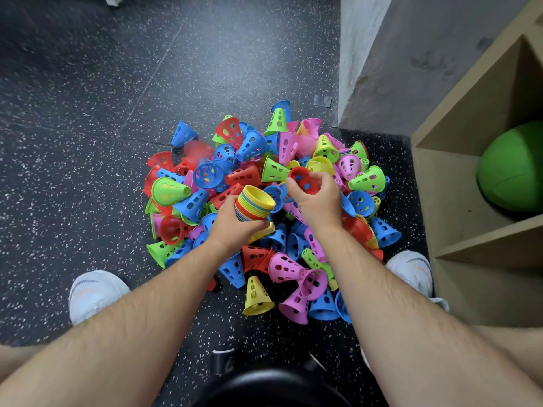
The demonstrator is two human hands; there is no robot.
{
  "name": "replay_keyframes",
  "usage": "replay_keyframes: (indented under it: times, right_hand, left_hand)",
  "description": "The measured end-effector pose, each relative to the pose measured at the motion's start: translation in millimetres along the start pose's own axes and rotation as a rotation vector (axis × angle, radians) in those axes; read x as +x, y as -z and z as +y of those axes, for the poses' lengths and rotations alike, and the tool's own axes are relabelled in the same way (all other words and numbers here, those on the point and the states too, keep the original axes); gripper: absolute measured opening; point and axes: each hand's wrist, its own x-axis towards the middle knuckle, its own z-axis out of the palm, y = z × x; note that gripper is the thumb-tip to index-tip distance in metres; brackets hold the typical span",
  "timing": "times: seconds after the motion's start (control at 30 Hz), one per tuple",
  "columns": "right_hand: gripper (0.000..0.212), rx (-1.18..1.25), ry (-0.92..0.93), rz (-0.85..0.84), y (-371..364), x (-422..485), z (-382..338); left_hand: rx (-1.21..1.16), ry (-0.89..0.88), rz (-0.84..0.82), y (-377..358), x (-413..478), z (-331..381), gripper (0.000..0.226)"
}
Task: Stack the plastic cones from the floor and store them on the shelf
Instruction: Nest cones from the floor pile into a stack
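The left hand [235, 227] grips a nested stack of cones [255, 205] around its lower part, with the wide yellow mouth up and tilted toward the camera and the long axis near upright. Just to its right, the right hand [317, 201] pinches a single red cone [302, 179] by the rim, its open mouth turned toward the camera so that the axis runs roughly along the line of sight. Both are held above the loose pile of perforated cones [188, 198] on the speckled floor [88, 113], beside the wooden shelf [458, 183] holding a green ball [514, 165].
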Motion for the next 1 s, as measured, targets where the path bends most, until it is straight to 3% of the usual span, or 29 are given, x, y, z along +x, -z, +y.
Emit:
replay_keyframes:
  times: [0.1,0.2,0.43,0.57,0.7,0.87,1.0]
  right_hand:
    - [0.058,0.121,-0.012,0.001,3,1,-12]
    - [0.037,0.169,0.020,-0.089,1,-1,-18]
    - [0.052,0.101,-0.011,-0.387,-10,-12,-10]
    - [0.041,0.082,-0.018,-0.486,-2,-14,-7]
    - [0.031,-0.300,0.166,-0.265,2,0,10]
    - [0.047,-0.667,0.212,-0.350,5,10,22]
    - [0.050,-0.802,0.228,-0.375,-7,14,26]
  left_hand:
    - [0.034,-0.014,-0.003,1,1,0,0.067]
    - [0.068,-0.023,-0.014,1,1,3,0.069]
    - [0.071,-0.066,-0.074,-8,2,18,0.063]
    - [0.088,-0.073,-0.084,-14,1,16,0.061]
    - [0.097,-0.064,-0.084,-15,3,14,0.060]
    - [0.064,-0.031,-0.079,-17,4,13,0.058]
    - [0.058,-0.015,-0.081,-17,4,10,0.059]
